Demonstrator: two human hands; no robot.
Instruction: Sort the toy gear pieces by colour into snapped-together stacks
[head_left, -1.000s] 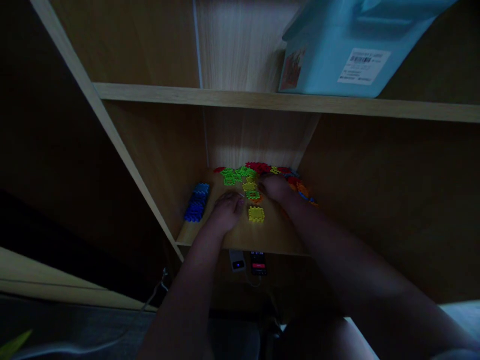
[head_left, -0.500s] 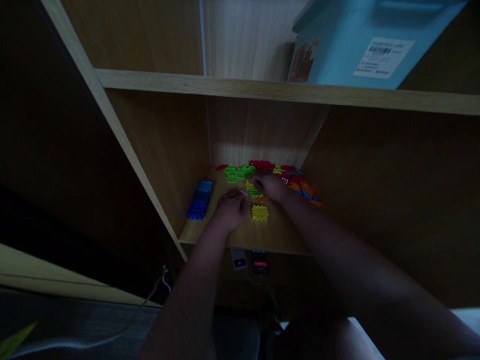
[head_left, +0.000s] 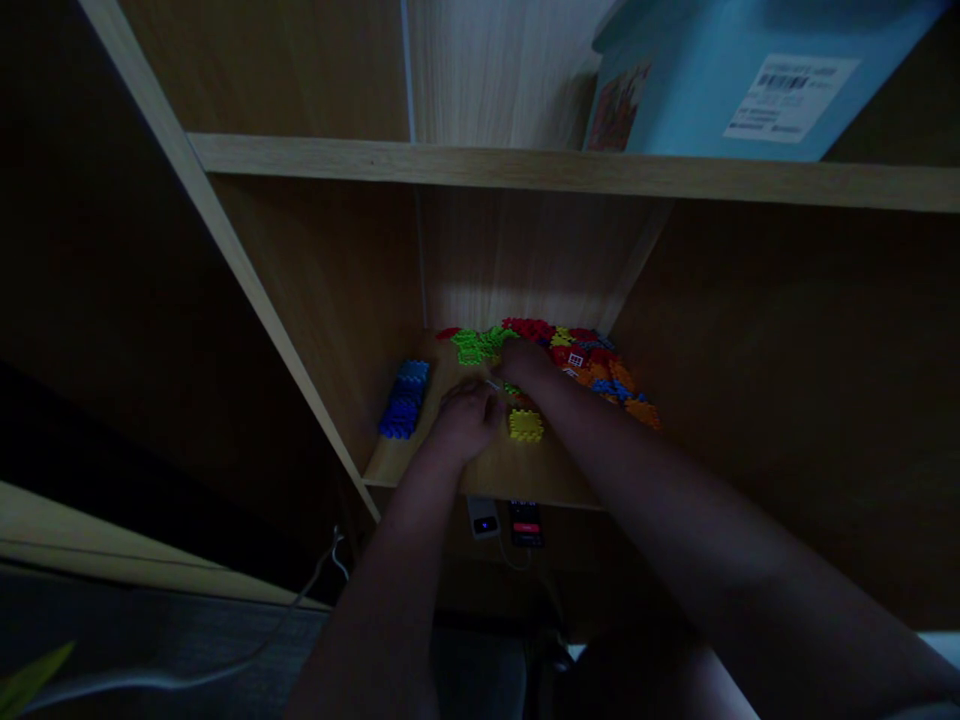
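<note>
Dim wooden shelf (head_left: 525, 472), blue bin (head_left: 697, 95) above; hands (head_left: 466, 418) (head_left: 526, 366) among colourful toothed pieces (head_left: 526, 425), cannot tell if gripping.

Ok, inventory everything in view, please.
blue pieces: several, blue, shelf left and right
green pieces: several, green, back
red pieces: several, red, mostly back
orange pieces: several, orange, mostly right
yellow pieces: several, yellow, front and back
shelving: one, brown, around pieces
bin: one, light blue, upper shelf
phone: one, black, below pieces
boxy device: one, grey, beside phone
floor cord: one, white, lower left
left hand: one, bare, beside yellow pieces
right hand: one, bare, beside green pieces
</note>
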